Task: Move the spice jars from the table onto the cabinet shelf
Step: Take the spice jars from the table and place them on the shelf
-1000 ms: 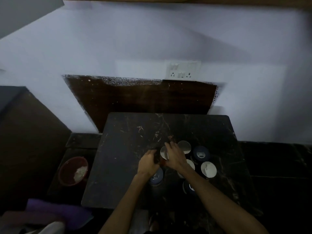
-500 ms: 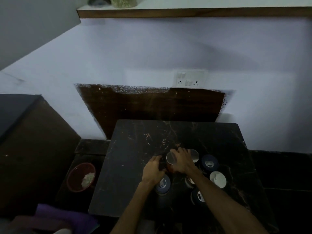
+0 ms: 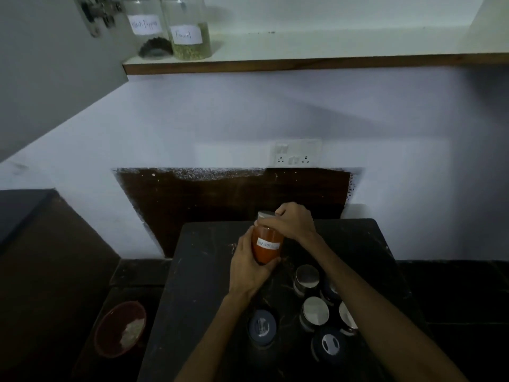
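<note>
An orange spice jar with a white label and a silver lid is lifted above the dark table. My left hand grips its lower body from the left. My right hand holds its top near the lid. Several more jars stand on the table to the right: silver-lidded ones and dark-lidded ones. High up, the white cabinet shelf carries two labelled glass jars at its left end.
The open grey cabinet door hangs at upper left, beside the shelf. A wall socket plate sits above a dark panel behind the table. A red bowl with pale contents rests low on the left. The shelf is bare right of the two jars.
The orange jar has been lifted off the table by both hands. The camera has tilted up, bringing the shelf and its two jars into view.
</note>
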